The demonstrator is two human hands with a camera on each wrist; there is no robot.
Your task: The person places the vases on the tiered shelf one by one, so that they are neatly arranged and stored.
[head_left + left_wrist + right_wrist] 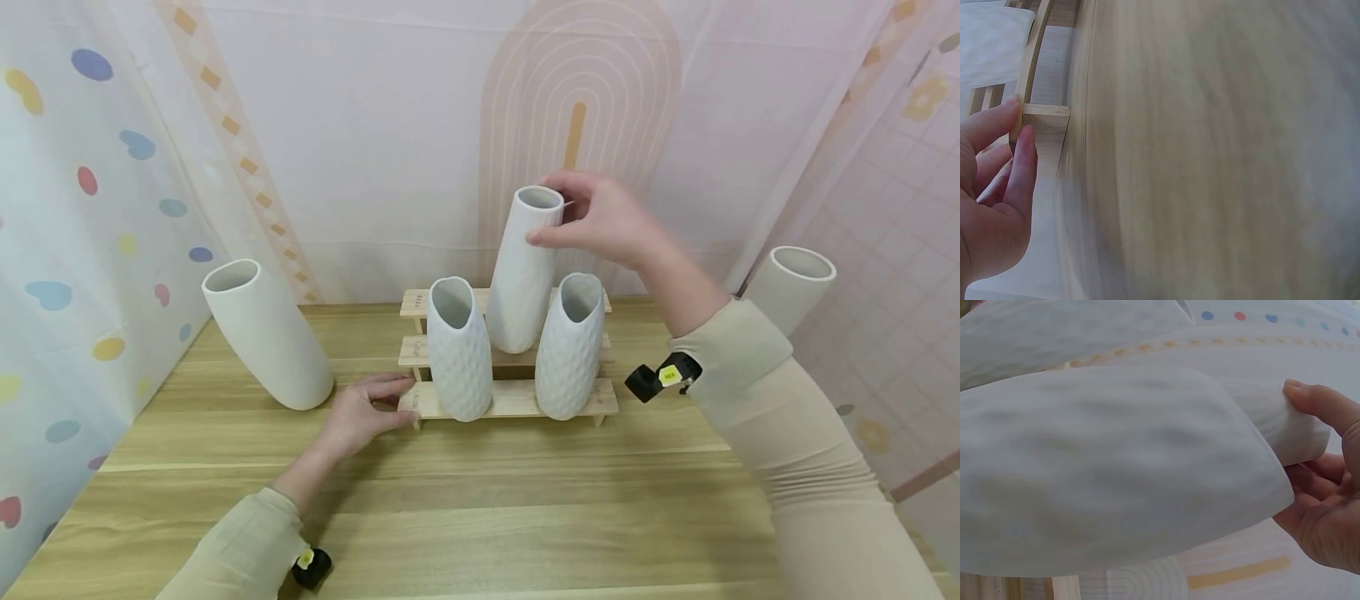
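Observation:
My right hand point(607, 218) grips a tall white vase point(521, 275) near its rim, thumb in front and fingers behind. This vase leans slightly and its base is at the middle tier of a small wooden stepped rack point(513, 398). Two dimpled white vases with slanted mouths, a left one point(460, 358) and a right one point(570, 358), stand on the lowest tier. At the rack's left end, my left hand point(367, 414) pinches the bottom board between thumb and fingers. In the right wrist view, the dimpled vase point(1122, 469) partly hides the gripped one.
A smooth white vase point(270, 342) stands on the wooden table point(480, 508) left of the rack. Another white vase point(791, 287) is at the right, partly hidden behind my right sleeve. A patterned curtain point(360, 150) hangs behind the table.

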